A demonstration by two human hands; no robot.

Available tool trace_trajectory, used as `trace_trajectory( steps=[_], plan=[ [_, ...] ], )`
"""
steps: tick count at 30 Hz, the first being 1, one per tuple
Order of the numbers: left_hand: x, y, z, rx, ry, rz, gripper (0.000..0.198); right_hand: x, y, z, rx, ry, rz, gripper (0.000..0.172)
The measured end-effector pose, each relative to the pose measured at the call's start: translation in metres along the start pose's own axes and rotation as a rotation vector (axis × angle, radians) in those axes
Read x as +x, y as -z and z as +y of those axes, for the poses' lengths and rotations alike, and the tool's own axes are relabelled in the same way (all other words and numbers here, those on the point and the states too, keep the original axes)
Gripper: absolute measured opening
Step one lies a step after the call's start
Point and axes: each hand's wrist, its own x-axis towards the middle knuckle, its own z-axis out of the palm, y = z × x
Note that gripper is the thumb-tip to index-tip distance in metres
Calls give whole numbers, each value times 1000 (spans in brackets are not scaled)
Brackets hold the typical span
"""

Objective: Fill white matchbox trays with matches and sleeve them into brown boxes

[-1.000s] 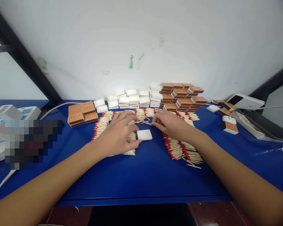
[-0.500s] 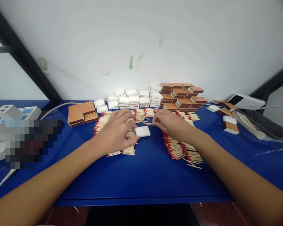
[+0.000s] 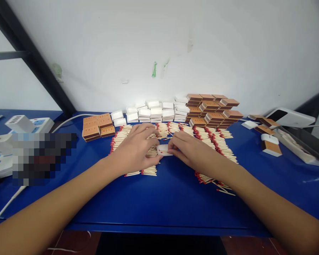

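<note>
A small white matchbox tray (image 3: 163, 149) lies on the blue table (image 3: 154, 198), between my two hands. My left hand (image 3: 135, 148) rests on a heap of red-tipped matches (image 3: 149, 152), its thumb and fingers curled against the tray's left side. From the right, my right hand (image 3: 188, 150) pinches at the tray, and a match or two shows inside it. More matches (image 3: 215, 141) spread in rows to the right, partly under my right forearm.
White trays (image 3: 154, 112) and brown matchbox sleeves (image 3: 212, 109) are stacked along the wall. More brown boxes (image 3: 98, 125) sit at left. Power strips (image 3: 29, 124) and a cable lie far left; loose boxes (image 3: 271, 147) and a white device (image 3: 289, 117) at right.
The white tray has been drawn in between both hands, and my right hand has come from the match rows down onto it. The view shifted slightly.
</note>
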Motion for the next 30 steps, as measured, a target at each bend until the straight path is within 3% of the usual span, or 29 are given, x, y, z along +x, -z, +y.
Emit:
trace_trajectory(
  steps=[15, 23, 30],
  plan=[
    [2, 2, 3, -61, 33, -56, 20, 0, -1, 1, 181, -51, 3, 14],
    [0, -2, 4, -73, 40, -61, 26, 8, -7, 29, -29, -155, 227, 8],
    [0, -4, 4, -67, 11, -40, 24, 17, -12, 42, -46, -131, 112, 14]
  ],
)
